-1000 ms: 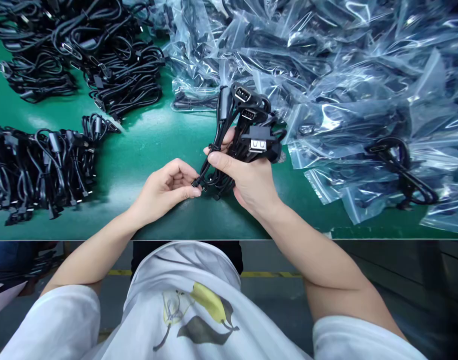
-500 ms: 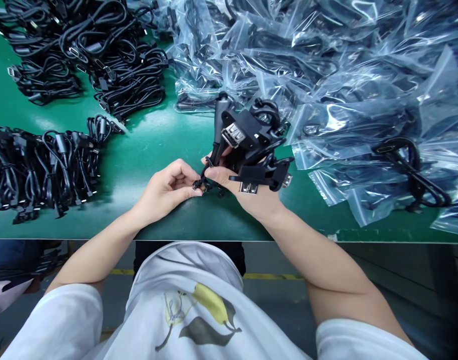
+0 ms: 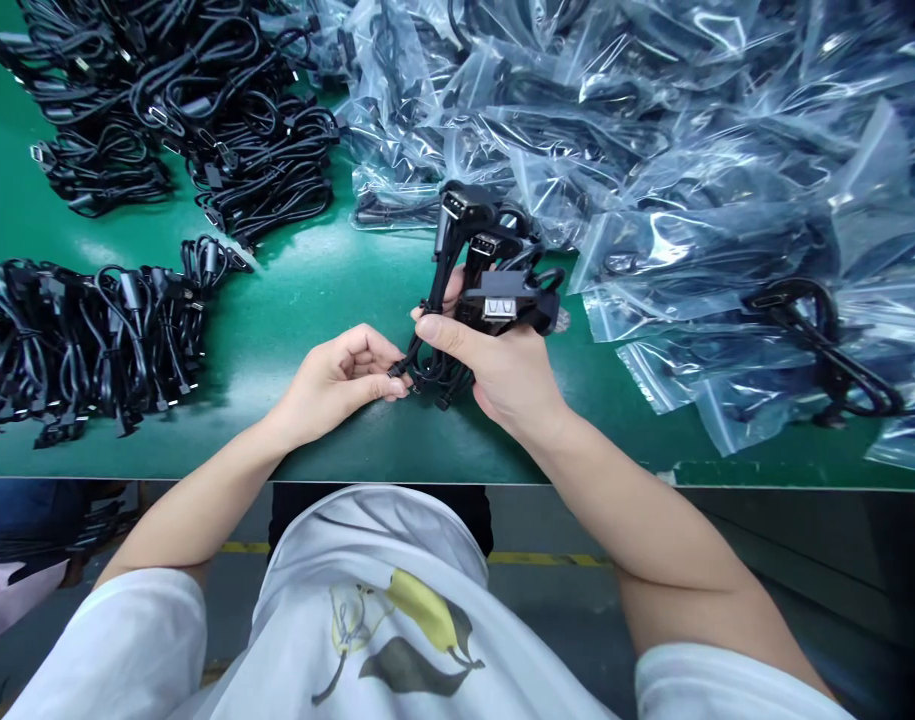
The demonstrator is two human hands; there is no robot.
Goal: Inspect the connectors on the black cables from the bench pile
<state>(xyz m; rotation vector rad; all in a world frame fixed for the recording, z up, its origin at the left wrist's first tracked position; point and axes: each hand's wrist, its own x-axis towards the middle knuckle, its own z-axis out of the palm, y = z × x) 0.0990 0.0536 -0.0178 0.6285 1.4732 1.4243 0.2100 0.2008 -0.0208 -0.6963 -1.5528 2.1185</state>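
Observation:
A bunch of black USB cables (image 3: 500, 285) is gripped in my right hand (image 3: 506, 365), above the green table. Silver USB ports show at its upper end, and looped cable and small plugs hang below my thumb. My left hand (image 3: 344, 378) pinches a small black plug end at the lower left of the same bunch, with thumb and forefinger pressed together. The fingers of my right hand behind the cables are mostly hidden.
Tied black cables lie in a row (image 3: 89, 345) at the left and in a heap (image 3: 254, 150) at the upper left. Clear zip bags (image 3: 682, 170) with cables cover the back and right. One loose cable bundle (image 3: 824, 345) rests on the bags. The table edge (image 3: 382, 482) runs before me.
My right hand has turned the cable bunch, so the USB ports now face me more and the looped cable shows lower down. My left hand stays almost in place, still pinching a plug end.

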